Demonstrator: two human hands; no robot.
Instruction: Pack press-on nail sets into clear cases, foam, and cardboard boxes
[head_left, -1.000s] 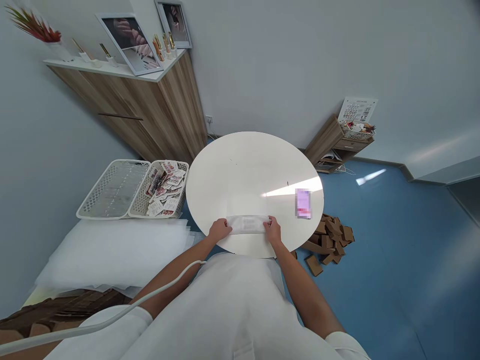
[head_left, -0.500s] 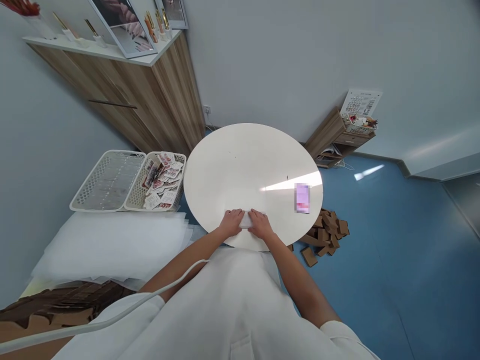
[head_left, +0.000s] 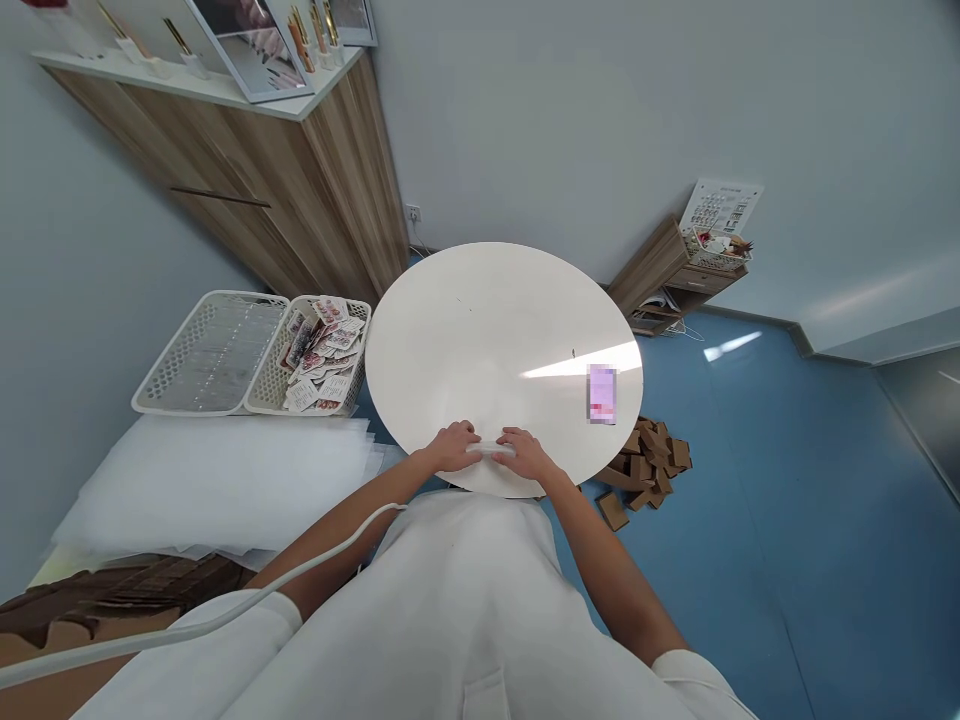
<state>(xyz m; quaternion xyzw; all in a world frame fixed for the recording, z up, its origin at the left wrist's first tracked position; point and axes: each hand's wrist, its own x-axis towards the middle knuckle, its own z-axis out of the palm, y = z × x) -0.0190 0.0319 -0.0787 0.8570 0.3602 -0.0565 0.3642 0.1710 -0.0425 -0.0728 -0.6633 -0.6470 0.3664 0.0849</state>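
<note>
A round white table (head_left: 495, 330) stands in front of me. At its near edge my left hand (head_left: 452, 447) and my right hand (head_left: 523, 453) lie side by side, fingers curled over a small folded white strip (head_left: 489, 451). Only a sliver of the strip shows between the two hands. A pink phone-like object (head_left: 602, 393) lies flat on the table to the right of my hands.
Two white baskets stand left of the table, one (head_left: 214, 352) with clear sheets, one (head_left: 326, 352) with printed cards. White foam sheets (head_left: 217, 485) lie below them. Brown cardboard pieces (head_left: 645, 465) litter the blue floor at right. A wooden cabinet (head_left: 255, 180) stands behind.
The white strip was stretched out between my hands a second ago. My hands have since come together at the table's near edge, and the strip is now folded small under them.
</note>
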